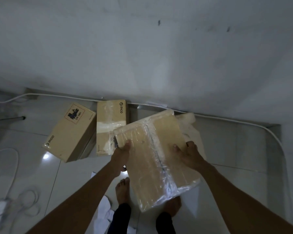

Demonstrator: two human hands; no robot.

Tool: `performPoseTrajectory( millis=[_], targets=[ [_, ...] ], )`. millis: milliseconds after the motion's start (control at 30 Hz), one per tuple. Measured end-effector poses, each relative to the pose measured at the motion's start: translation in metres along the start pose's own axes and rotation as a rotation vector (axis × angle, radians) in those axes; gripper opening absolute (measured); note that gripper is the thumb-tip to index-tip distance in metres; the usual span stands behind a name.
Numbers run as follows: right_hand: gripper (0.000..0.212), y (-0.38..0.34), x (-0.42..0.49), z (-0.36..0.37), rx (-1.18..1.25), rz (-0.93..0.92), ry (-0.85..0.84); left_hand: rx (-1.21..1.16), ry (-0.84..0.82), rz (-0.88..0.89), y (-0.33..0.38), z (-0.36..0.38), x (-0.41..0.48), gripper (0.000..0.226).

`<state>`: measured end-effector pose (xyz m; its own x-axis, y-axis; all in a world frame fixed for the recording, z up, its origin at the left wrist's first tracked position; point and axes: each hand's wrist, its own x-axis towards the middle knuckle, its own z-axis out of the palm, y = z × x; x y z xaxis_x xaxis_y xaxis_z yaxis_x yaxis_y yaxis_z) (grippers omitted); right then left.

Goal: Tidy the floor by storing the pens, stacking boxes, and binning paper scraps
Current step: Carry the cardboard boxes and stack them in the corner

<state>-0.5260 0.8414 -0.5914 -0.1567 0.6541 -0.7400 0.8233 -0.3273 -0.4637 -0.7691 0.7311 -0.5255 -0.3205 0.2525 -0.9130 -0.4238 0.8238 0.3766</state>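
- My left hand [120, 156] grips the left edge of the plastic-wrapped cardboard box [166, 132], thumb on top.
- My right hand [189, 156] grips its right edge the same way.
- Box is tilted, held off the floor [227, 149] above my bare feet.
- UN 3481 PICO box [69, 132] and taped PICO box [110, 122] lie side by side near the wall.
- White paper scraps [105, 211] lie by my left foot.

Tape-wrapped box [156, 157] held aloft, tilted.
UN 3481 PICO box [69, 132] and taped PICO box [111, 122] lie side by side; white paper scraps [107, 215] lie nearer.
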Motion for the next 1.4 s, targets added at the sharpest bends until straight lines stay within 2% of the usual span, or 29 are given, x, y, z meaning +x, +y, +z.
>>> performPoseTrajectory(
  millis=[133, 200, 300, 567, 767, 900, 1067, 1400],
  targets=[
    [0.059, 0.0, -0.045, -0.014, 0.093, 0.014, 0.009, 0.018, 0.006, 0.138, 0.013, 0.0, -0.045, 0.057],
    [0.058, -0.005, -0.068, -0.025, 0.094, 0.024, 0.075, 0.053, 0.03, 0.186, 0.024, 0.002, -0.072, 0.047],
    [0.059, -0.019, -0.106, -0.045, 0.143, 0.038, 0.151, 0.072, -0.029, 0.225, 0.04, 0.0, -0.116, 0.027],
    [0.073, -0.06, -0.21, -0.126, 0.191, 0.041, 0.287, 0.116, -0.171, 0.319, 0.077, 0.01, -0.221, 0.061],
    [0.08, -0.078, -0.262, -0.177, 0.185, 0.046, 0.399, 0.023, -0.214, 0.38, 0.101, 0.034, -0.272, 0.049],
    [0.087, -0.083, -0.28, -0.202, 0.211, 0.065, 0.444, 0.132, -0.28, 0.405, 0.114, 0.048, -0.284, 0.058],
    [0.087, -0.077, -0.295, -0.218, 0.231, 0.076, 0.492, 0.24, -0.329, 0.375, 0.119, 0.059, -0.294, 0.059],
    [0.085, -0.058, -0.319, -0.236, 0.208, 0.071, 0.593, 0.391, -0.315, 0.368, 0.115, 0.091, -0.303, 0.071]
  ],
)
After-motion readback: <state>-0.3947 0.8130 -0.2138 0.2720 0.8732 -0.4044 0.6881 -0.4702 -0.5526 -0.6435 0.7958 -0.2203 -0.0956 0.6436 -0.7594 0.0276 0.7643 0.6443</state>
